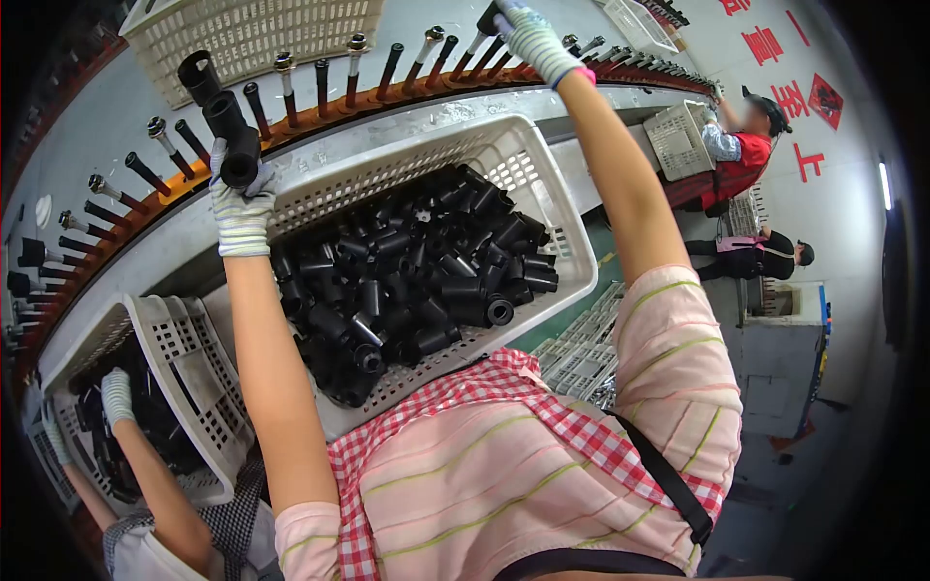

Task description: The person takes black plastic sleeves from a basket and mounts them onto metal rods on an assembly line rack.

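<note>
My left hand (242, 208), in a striped knit glove, is closed around a short stack of black plastic sleeves (225, 116), held up beside the line of rods. My right hand (538, 46), gloved the same way, reaches to the top of the view. Its fingers are closed on another black sleeve (491, 19) at the upper end of a rod; the frame edge cuts part of it off. Between my arms, a pale plastic crate (567, 194) holds a heap of loose black sleeves (407, 261).
Upright rods with dark or metal tops (354, 73) line a curved orange-brown rail (334, 111). Behind it stands another crate (252, 44). At lower left, a co-worker's gloved hand (117, 395) is inside a crate (184, 387). Two other people stand at right.
</note>
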The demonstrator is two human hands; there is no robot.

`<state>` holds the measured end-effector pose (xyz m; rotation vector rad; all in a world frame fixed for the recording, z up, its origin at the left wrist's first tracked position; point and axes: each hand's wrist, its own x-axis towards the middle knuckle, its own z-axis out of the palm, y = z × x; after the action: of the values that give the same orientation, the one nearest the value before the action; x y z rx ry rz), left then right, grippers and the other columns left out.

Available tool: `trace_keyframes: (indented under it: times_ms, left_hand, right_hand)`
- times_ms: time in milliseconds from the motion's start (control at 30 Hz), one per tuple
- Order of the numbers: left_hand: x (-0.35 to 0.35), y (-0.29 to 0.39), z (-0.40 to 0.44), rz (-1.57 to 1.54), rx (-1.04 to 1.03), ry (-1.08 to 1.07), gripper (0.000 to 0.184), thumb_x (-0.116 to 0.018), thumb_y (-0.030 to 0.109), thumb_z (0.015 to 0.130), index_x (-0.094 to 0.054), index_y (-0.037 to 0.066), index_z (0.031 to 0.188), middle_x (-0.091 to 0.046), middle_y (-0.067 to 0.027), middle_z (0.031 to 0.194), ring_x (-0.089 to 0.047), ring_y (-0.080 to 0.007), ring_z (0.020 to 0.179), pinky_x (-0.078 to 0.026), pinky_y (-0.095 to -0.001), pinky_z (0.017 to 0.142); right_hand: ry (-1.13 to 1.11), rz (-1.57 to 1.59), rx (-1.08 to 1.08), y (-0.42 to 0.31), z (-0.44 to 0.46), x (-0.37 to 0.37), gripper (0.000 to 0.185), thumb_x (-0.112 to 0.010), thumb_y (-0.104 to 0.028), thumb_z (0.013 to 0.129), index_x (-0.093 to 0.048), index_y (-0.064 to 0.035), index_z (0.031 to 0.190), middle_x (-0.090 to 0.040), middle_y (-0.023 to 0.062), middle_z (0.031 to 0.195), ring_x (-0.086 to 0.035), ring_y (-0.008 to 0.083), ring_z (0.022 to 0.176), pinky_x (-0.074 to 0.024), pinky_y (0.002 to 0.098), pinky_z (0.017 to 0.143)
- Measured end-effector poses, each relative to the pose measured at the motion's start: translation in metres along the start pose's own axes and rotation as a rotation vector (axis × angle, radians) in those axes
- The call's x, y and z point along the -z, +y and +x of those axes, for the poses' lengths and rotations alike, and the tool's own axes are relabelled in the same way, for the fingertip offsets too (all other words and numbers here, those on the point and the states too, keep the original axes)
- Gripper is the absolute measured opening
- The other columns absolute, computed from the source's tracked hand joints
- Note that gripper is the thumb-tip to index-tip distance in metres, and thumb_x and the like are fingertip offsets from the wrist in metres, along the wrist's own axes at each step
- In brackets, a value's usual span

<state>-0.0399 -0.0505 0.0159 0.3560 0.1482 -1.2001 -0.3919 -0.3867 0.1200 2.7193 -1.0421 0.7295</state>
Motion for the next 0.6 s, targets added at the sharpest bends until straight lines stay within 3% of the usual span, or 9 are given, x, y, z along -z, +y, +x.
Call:
trace_keyframes:
  times_ms: [33,67,133,167,200,233,300,500,600]
  left_hand:
    - [0.001,0.0,0.001,-0.021,0.03,-0.003,0.023,-0.054,0.02,0.088,-0.057,0.021,0.111,-0.053,-0.005,0.072,-0.028,-0.012,0.037,-0.03,-0.021,0.036]
    - [-0.003,0.0,-0.002,-0.031,0.038,0.029,0.018,-0.057,0.022,0.087,-0.058,0.014,0.104,-0.052,-0.0042,0.069,-0.028,-0.012,0.037,-0.029,-0.0211,0.035]
    - [-0.007,0.001,-0.002,-0.027,0.067,-0.091,0.018,-0.059,0.023,0.087,-0.057,0.011,0.099,-0.051,-0.0038,0.067,-0.028,-0.012,0.036,-0.028,-0.0208,0.034]
    - [-0.008,0.001,-0.005,-0.011,0.112,-0.204,0.02,-0.06,0.024,0.086,-0.056,0.007,0.094,-0.05,-0.0034,0.065,-0.028,-0.012,0.035,-0.028,-0.0206,0.034]
    - [-0.017,0.0,-0.01,0.005,0.092,-0.086,0.025,-0.063,0.027,0.084,-0.053,0.004,0.086,-0.048,-0.0028,0.061,-0.028,-0.0123,0.034,-0.027,-0.021,0.032]
    - [-0.015,0.0,-0.009,0.009,0.094,-0.081,0.025,-0.063,0.027,0.084,-0.053,0.004,0.086,-0.048,-0.0028,0.061,-0.028,-0.0123,0.034,-0.027,-0.021,0.032]
    - [-0.013,0.0,-0.006,-0.007,0.101,-0.106,0.025,-0.063,0.028,0.084,-0.053,0.005,0.087,-0.048,-0.0031,0.061,-0.028,-0.0124,0.034,-0.026,-0.0215,0.032]
    - [-0.019,0.0,-0.01,-0.04,0.092,-0.062,0.025,-0.063,0.028,0.085,-0.053,0.006,0.085,-0.048,-0.0036,0.06,-0.028,-0.0128,0.034,-0.025,-0.0212,0.031]
    - [-0.017,-0.001,-0.009,0.011,0.103,-0.112,0.026,-0.064,0.029,0.084,-0.053,0.006,0.085,-0.048,-0.0037,0.06,-0.028,-0.0128,0.034,-0.025,-0.0214,0.032]
  right_hand:
    - [-0.177,-0.08,-0.136,-0.103,-0.002,0.072,0.038,-0.046,-0.016,0.089,-0.049,-0.003,0.125,-0.059,0.0236,0.11,-0.057,0.0342,0.101,-0.0457,0.039,0.084]
    - [0.106,-0.317,0.072,-0.101,-0.013,0.048,0.039,-0.056,-0.025,0.085,-0.052,-0.0145,0.122,-0.061,0.0147,0.105,-0.061,0.0357,0.092,-0.0497,0.0437,0.079]
    - [0.05,-0.076,0.145,-0.154,-0.042,0.046,0.035,-0.064,-0.014,0.076,-0.054,-0.0092,0.11,-0.062,0.0139,0.097,-0.059,0.0302,0.087,-0.0485,0.0419,0.074]
    - [-0.251,0.039,0.094,-0.183,-0.058,0.043,0.033,-0.064,-0.011,0.073,-0.057,-0.0086,0.105,-0.062,0.0125,0.088,-0.06,0.0292,0.083,-0.049,0.0403,0.073]
    - [-0.085,0.289,0.354,-0.203,-0.088,0.018,0.028,-0.062,-0.011,0.074,-0.058,-0.0087,0.102,-0.062,0.0113,0.083,-0.06,0.0275,0.081,-0.0491,0.0397,0.072]
    - [-0.839,0.045,0.253,-0.246,-0.09,0.021,0.028,-0.06,-0.012,0.077,-0.059,-0.0092,0.105,-0.062,0.011,0.087,-0.061,0.0275,0.083,-0.0489,0.0402,0.073]
    - [-0.496,0.33,0.569,-0.242,-0.159,-0.023,0.025,-0.059,-0.018,0.078,-0.06,-0.0098,0.102,-0.061,0.012,0.085,-0.061,0.0293,0.082,-0.0501,0.0405,0.071]
    - [-0.958,0.029,-0.216,-0.25,-0.193,-0.056,0.034,-0.052,-0.026,0.085,-0.056,-0.0093,0.114,-0.059,0.0193,0.101,-0.061,0.0306,0.092,-0.0499,0.0418,0.077]
    - [-0.848,0.259,-0.279,-0.235,-0.209,-0.1,0.039,-0.053,-0.032,0.086,-0.058,-0.0049,0.113,-0.057,0.025,0.106,-0.059,0.0362,0.096,-0.0474,0.0431,0.083]
